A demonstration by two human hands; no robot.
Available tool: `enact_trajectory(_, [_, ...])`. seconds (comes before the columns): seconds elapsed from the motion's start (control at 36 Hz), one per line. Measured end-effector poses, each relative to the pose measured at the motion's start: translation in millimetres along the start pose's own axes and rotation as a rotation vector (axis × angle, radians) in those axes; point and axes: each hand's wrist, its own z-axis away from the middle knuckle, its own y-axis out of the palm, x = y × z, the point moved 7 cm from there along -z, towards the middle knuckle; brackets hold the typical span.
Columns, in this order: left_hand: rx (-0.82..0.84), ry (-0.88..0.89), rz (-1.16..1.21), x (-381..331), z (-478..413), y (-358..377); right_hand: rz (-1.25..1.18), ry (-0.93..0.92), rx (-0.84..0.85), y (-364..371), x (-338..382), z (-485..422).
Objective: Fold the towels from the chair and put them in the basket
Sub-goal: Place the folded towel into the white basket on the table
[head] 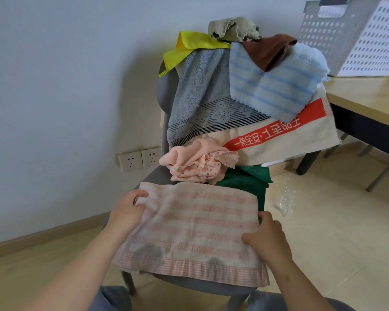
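A pink striped towel (195, 230) lies folded over on the front of the grey chair's seat (202, 286). My left hand (127, 212) pinches its left edge near the far corner. My right hand (266, 239) grips its right edge. Behind it on the seat lie a crumpled peach towel (195, 162) and a green towel (247, 178). Over the chair back hang a grey towel (200, 95), a blue striped one (272, 86), a cream one with a red band (296, 135), plus yellow (189, 48), olive (231, 26) and brown (267, 50) cloths. The white perforated basket (355, 39) stands on the table at top right.
A wooden table (368, 95) with dark legs stands to the right of the chair. Wall sockets (139, 160) sit low on the wall at left. A clear plastic scrap (285, 200) lies on the floor to the right of the seat.
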Motion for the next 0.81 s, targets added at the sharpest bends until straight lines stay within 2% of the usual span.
enact_trajectory(0.08, [0.043, 0.181, 0.066, -36, 1, 1, 0.117, -0.167, -0.254, -18, 29, 4])
enact_trajectory(0.17, [0.175, 0.395, 0.103, -87, 13, 4, -0.035, -0.366, -0.259, -25, 69, 6])
enact_trajectory(0.25, [0.331, 0.566, 0.034, -137, 33, 7, -0.347, -0.503, -0.049, -30, 114, 13])
enact_trajectory(0.33, [0.515, 0.605, -0.011, -173, 54, 13, -0.644, -0.612, 0.339, -35, 160, 27])
enact_trajectory(0.42, [0.577, 0.653, -0.028, -201, 62, 7, -0.708, -0.702, 0.59, -49, 187, 37])
enact_trajectory(0.47, [0.558, 0.669, -0.042, -214, 59, -3, -0.754, -0.679, 0.682, -59, 194, 36])
enact_trajectory(0.64, [0.473, 0.687, -0.218, -232, 49, -24, -0.832, -0.693, 0.724, -91, 204, 32])
enact_trajectory(0.72, [0.431, 0.619, -0.339, -232, 44, -38, -0.893, -0.73, 0.549, -114, 208, 26])
enact_trajectory(0.81, [0.381, 0.621, -0.601, -232, 40, -51, -0.893, -0.748, 0.345, -139, 207, 21])
